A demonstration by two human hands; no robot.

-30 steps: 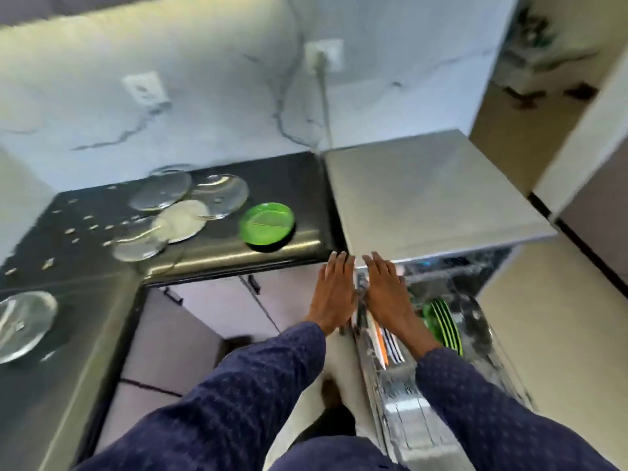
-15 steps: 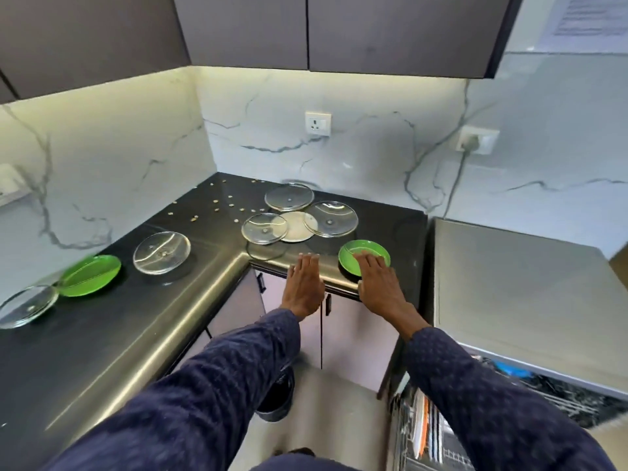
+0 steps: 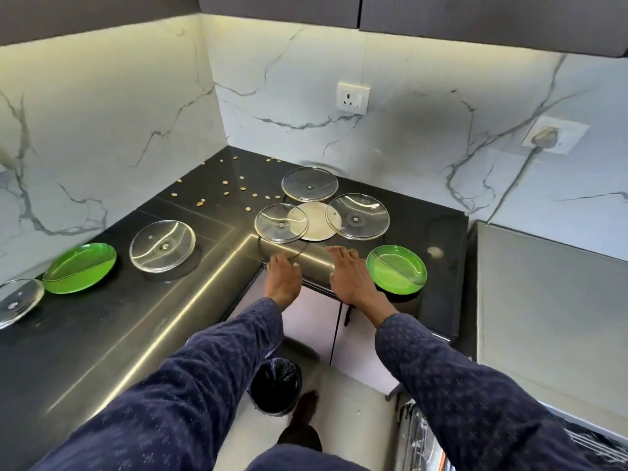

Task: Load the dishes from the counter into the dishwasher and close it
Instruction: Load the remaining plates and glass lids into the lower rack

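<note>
Both my hands reach over the front edge of the black counter (image 3: 102, 334), empty, with fingers fairly straight. My left hand (image 3: 283, 278) is just below a small clear glass plate (image 3: 281, 223). My right hand (image 3: 350, 275) is just left of a green plate (image 3: 396, 269). Behind them lie a pale round plate (image 3: 314, 222) and two more clear plates (image 3: 357, 215) (image 3: 309, 183), overlapping. Further left on the counter sit another clear plate (image 3: 162, 245), a second green plate (image 3: 80, 267) and a clear plate (image 3: 17, 300) at the edge. The open dishwasher rack (image 3: 421, 440) shows at the lower right.
Small yellowish crumbs (image 3: 234, 190) are scattered in the counter's back corner. The dishwasher's grey top (image 3: 550, 300) adjoins the counter on the right. A black bin (image 3: 276, 385) stands on the floor under the counter corner. A plug (image 3: 543, 138) sits in the right wall socket.
My view swung from the dishwasher up to the counter. Both hands moved from the dishwasher's edge to the counter front; the right hand slid off the green plate to its left.
</note>
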